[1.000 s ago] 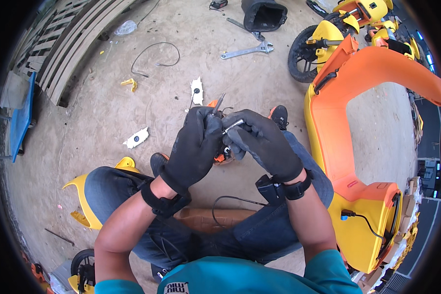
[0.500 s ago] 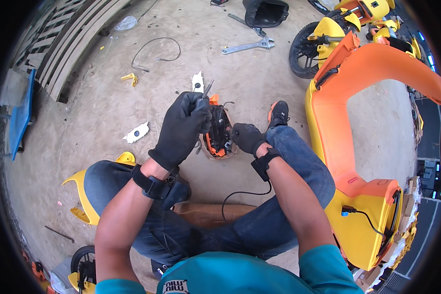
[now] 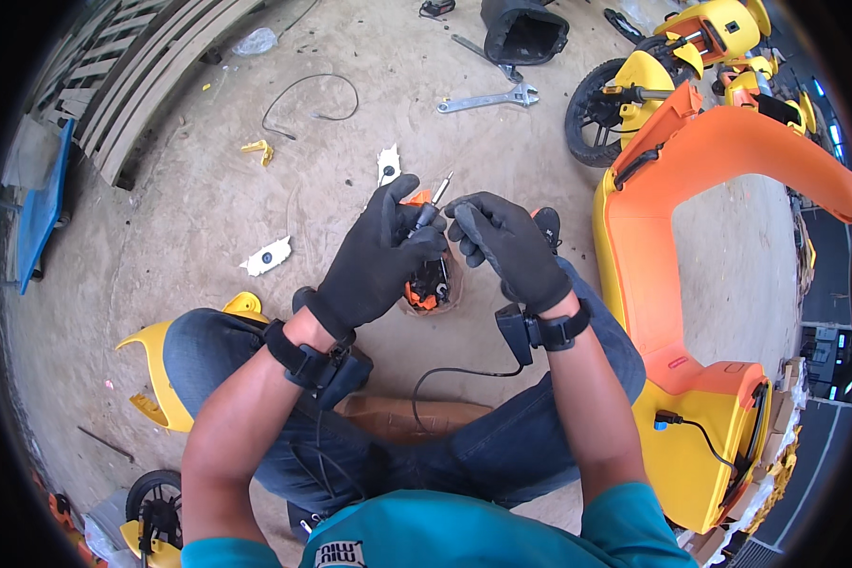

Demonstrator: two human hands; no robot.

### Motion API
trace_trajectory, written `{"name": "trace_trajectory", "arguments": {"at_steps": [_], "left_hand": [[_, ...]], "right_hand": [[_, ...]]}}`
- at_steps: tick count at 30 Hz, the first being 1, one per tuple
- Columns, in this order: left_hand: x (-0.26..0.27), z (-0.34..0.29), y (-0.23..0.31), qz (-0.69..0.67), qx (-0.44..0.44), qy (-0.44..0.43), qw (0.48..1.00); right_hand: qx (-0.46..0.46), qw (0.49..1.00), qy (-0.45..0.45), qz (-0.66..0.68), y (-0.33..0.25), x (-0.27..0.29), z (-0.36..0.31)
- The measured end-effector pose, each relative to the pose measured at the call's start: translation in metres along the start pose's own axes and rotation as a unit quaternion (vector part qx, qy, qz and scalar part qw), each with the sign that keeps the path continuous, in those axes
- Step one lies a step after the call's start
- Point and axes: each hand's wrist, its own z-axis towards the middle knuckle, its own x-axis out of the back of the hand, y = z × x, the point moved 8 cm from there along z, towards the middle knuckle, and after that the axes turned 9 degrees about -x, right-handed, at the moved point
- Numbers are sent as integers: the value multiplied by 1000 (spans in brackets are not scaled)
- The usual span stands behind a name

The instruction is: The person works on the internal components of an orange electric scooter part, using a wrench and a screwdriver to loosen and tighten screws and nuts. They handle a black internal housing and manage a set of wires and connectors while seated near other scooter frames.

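From where I watch, my left hand (image 3: 381,254) is closed around a slim screwdriver (image 3: 428,210), its metal tip poking up and away past the knuckles. Half a second back this hand was lower and further out, wrapped over the orange-and-black part; now it has come up off it with the tool in its grip. My right hand (image 3: 509,244) has risen too: before, it was down beside the part with the wrist turned; now it sits just right of the left, fingers curled toward the tool's handle. I cannot tell whether they pinch anything small.

The orange-and-black part (image 3: 430,284) lies just beneath and between both hands, on the dirt floor between my knees, no longer held. I judge that work on it has paused while the tool is re-gripped or its bit tended.

Beyond the left hand's fingertips a white plastic piece (image 3: 387,164) lies on the floor, and another (image 3: 266,257) well off to that hand's left. Further past both hands lie an adjustable wrench (image 3: 488,98) and a loop of wire (image 3: 305,97). To the right of the right hand stands the orange and yellow scooter body (image 3: 701,284).
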Motion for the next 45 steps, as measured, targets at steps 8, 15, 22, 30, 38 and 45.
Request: {"name": "trace_trajectory", "arguments": {"at_steps": [8, 15, 22, 30, 38, 45], "left_hand": [[-20, -10, 27, 157, -99, -55, 981], [-17, -10, 15, 88, -7, -45, 995], [-17, -8, 27, 124, -53, -37, 990], [-28, -5, 41, 213, -72, -76, 971], [-29, -8, 30, 65, 18, -112, 991], [-26, -12, 28, 108, -12, -107, 988]], "right_hand": [[72, 995, -32, 66, -23, -12, -28], [83, 992, 1, 94, -34, -9, -34], [127, 989, 71, 1, -38, -7, -36], [132, 987, 94, 18, -41, 6, -41], [105, 993, 48, 14, -54, 8, -49], [83, 992, 16, 95, -62, 21, -51]]}}
